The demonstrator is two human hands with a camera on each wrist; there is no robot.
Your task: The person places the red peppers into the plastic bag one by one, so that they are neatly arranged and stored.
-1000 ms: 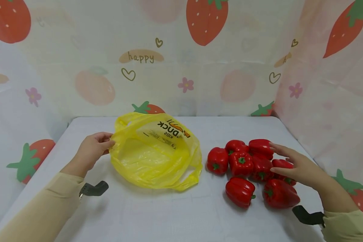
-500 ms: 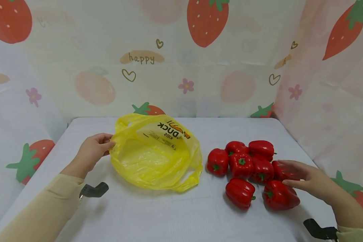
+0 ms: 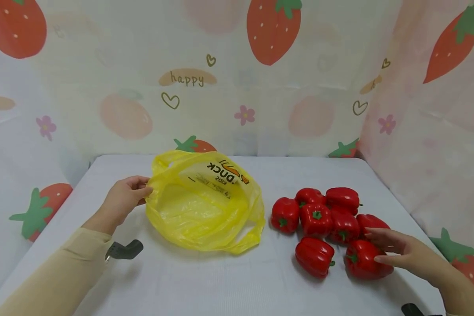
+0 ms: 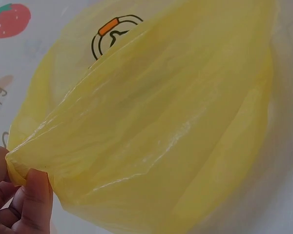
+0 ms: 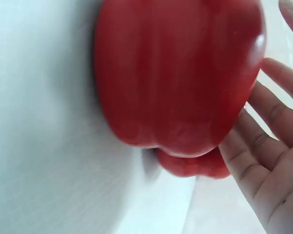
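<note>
A yellow bag (image 3: 199,215), mouth spread, lies just right of the left hand (image 3: 122,199) pinching its edge; glossy red peppers (image 3: 316,219) cluster beside the right hand (image 3: 407,254).

Yellow bag (image 3: 197,215) is thin, crinkly, see-through plastic, kinda shiny. Red peppers (image 3: 314,257) look smooth and super glossy; white tabletop (image 3: 221,285) and sleeve (image 3: 59,272) look matt.

High head view, close wrist views
</note>
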